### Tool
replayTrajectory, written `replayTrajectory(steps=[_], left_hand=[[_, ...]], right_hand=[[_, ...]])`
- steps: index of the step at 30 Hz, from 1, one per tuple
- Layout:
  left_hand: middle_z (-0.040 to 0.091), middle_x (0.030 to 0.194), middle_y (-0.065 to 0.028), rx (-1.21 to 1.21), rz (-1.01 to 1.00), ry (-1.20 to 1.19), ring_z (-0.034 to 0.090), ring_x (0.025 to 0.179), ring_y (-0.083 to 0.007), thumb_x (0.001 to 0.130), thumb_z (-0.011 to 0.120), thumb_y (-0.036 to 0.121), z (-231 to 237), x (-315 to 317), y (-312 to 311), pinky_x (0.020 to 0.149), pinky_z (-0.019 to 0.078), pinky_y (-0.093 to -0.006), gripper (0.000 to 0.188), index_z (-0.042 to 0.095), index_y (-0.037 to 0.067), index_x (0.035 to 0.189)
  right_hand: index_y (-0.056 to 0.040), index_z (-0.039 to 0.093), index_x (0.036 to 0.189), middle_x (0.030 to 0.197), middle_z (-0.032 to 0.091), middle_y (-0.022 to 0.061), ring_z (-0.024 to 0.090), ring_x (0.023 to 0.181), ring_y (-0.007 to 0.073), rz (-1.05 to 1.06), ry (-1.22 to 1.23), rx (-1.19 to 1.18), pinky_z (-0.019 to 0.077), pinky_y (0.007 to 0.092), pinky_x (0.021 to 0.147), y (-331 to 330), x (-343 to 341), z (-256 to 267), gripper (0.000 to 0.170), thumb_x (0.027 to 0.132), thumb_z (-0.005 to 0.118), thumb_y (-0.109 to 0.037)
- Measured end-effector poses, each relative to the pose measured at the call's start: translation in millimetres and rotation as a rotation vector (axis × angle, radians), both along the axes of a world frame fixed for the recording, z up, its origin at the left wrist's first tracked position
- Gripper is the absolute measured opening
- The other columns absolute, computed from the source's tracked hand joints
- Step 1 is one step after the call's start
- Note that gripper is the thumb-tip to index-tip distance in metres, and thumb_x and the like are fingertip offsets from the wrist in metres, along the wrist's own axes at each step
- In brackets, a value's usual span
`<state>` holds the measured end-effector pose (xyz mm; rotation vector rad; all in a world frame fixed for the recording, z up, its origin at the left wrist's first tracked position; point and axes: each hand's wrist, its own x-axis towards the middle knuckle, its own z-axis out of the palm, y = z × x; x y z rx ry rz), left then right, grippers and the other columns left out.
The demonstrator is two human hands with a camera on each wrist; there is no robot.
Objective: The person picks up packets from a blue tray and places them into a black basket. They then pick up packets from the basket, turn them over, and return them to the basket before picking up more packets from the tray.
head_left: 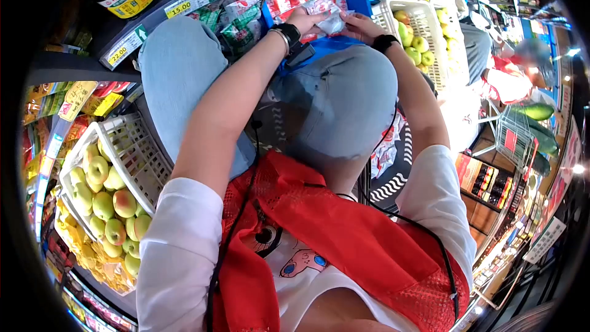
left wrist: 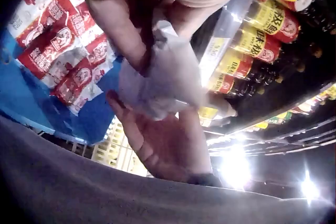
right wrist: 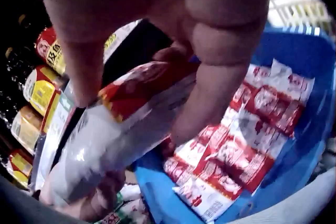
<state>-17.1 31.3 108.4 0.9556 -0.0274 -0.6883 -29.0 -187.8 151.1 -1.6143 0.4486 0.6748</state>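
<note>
The left hand [head_left: 303, 23] and the right hand [head_left: 364, 29] together hold one red-and-white plastic packet [right wrist: 131, 116], while similar packets [right wrist: 247, 153] lie inside the edges of the blue tub [right wrist: 319, 56].

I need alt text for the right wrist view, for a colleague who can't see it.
The right hand grips a red-and-white packet, with the left hand at its lower end. A blue bin at right holds more packets; bottles with yellow-and-red labels appear at left.
</note>
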Motion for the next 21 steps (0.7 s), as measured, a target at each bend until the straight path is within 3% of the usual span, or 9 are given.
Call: replayTrajectory(steps=[3, 7, 8, 11, 13, 16, 17, 19, 21], left_hand=[[0.059, 0.11, -0.0081, 0.155, -0.015, 0.136, 0.063, 0.094, -0.0218, 0.084, 0.063, 0.014, -34, 13, 2, 0.076, 0.0567, -0.0339, 0.038, 0.049, 0.003, 0.118], [0.062, 0.103, -0.0187, 0.674, -0.259, -0.36, 0.064, 0.093, -0.0254, 0.073, 0.068, 0.016, -70, 28, 17, 0.07, 0.0547, -0.0363, 0.042, 0.053, -0.001, 0.109], [0.06, 0.105, -0.0238, 1.053, -0.309, -0.628, 0.062, 0.096, -0.0291, 0.074, 0.062, 0.015, -72, 30, 17, 0.078, 0.0513, -0.04, 0.042, 0.052, 0.001, 0.112], [0.062, 0.095, -0.0211, 1.318, 0.043, -0.766, 0.059, 0.096, -0.0388, 0.083, 0.051, 0.013, -75, 15, 8, 0.08, 0.0488, -0.0463, 0.029, 0.055, 0.001, 0.11], [0.062, 0.095, -0.0191, 1.343, 0.115, -0.959, 0.059, 0.096, -0.038, 0.085, 0.044, 0.012, -74, 8, 7, 0.08, 0.0489, -0.0469, 0.027, 0.056, 0.002, 0.107], [0.063, 0.098, -0.0162, 1.338, -0.529, -1.073, 0.06, 0.095, -0.0356, 0.085, 0.042, 0.013, -73, -1, 6, 0.084, 0.0461, -0.0478, 0.026, 0.065, 0.008, 0.097], [0.064, 0.102, -0.0113, 1.448, -0.549, -1.141, 0.057, 0.104, -0.0291, 0.085, 0.044, 0.014, -104, -5, -1, 0.086, 0.0428, -0.0464, 0.026, 0.067, 0.013, 0.097], [0.062, 0.108, -0.0057, 1.555, -0.329, -1.033, 0.05, 0.113, -0.0212, 0.085, 0.045, 0.017, -240, -8, -28, 0.088, 0.0387, -0.0417, 0.027, 0.068, 0.015, 0.097], [0.063, 0.11, -0.0036, 1.681, -0.578, -1.278, 0.05, 0.112, -0.0181, 0.084, 0.046, 0.019, -142, -20, -9, 0.087, 0.0365, -0.0366, 0.027, 0.071, 0.015, 0.091]], right_hand=[[-0.0057, 0.05, 0.118, 0.113, 0.059, 0.006, 0.061, 0.094, 0.0159, 0.085, 0.258, 0.184, 0.051, 0.026, 0.075, 19, 1, -12, 0.048, 0.086, 0.062, -0.04], [-0.0123, 0.058, 0.103, 0.09, 0.061, -0.0005, 0.058, 0.084, 0.0133, 0.39, 0.435, 0.018, 0.0493, 0.0342, 0.073, 19, 26, -70, 0.035, 0.081, 0.068, -0.038], [-0.0123, 0.058, 0.103, 0.09, 0.061, -0.0005, 0.058, 0.084, 0.0133, 0.397, 0.441, 0.025, 0.0493, 0.0342, 0.073, 26, 30, -76, 0.035, 0.081, 0.068, -0.038], [-0.0125, 0.055, 0.108, 0.101, 0.058, 0.0005, 0.052, 0.085, 0.0116, 0.784, 0.247, -0.396, 0.0463, 0.0286, 0.07, 34, 37, -107, 0.045, 0.075, 0.072, -0.038], [-0.0119, 0.052, 0.117, 0.106, 0.057, 0.0031, 0.053, 0.086, 0.0126, 0.66, 0.138, -0.495, 0.0474, 0.0299, 0.068, 31, 41, -128, 0.055, 0.074, 0.072, -0.041], [-0.0061, 0.054, 0.115, 0.105, 0.059, 0.0108, 0.056, 0.092, 0.0178, 0.761, 0.124, -0.6, 0.05, 0.0337, 0.067, 28, 42, -108, 0.054, 0.075, 0.068, -0.039], [-0.0004, 0.059, 0.107, 0.103, 0.061, 0.0163, 0.059, 0.096, 0.0207, 0.85, 0.109, -0.667, 0.0516, 0.0362, 0.068, 30, 41, -99, 0.049, 0.075, 0.066, -0.037], [-0.0085, 0.051, 0.122, 0.109, 0.058, 0.0089, 0.056, 0.092, 0.0194, 0.934, 0.177, -0.774, 0.0488, 0.032, 0.072, 17, 49, -101, 0.053, 0.08, 0.063, -0.038], [-0.006, 0.055, 0.117, 0.107, 0.06, 0.0092, 0.057, 0.095, 0.018, 1.066, -0.538, -0.701, 0.0463, 0.0293, 0.08, -12, 50, -83, 0.043, 0.084, 0.06, -0.033]])
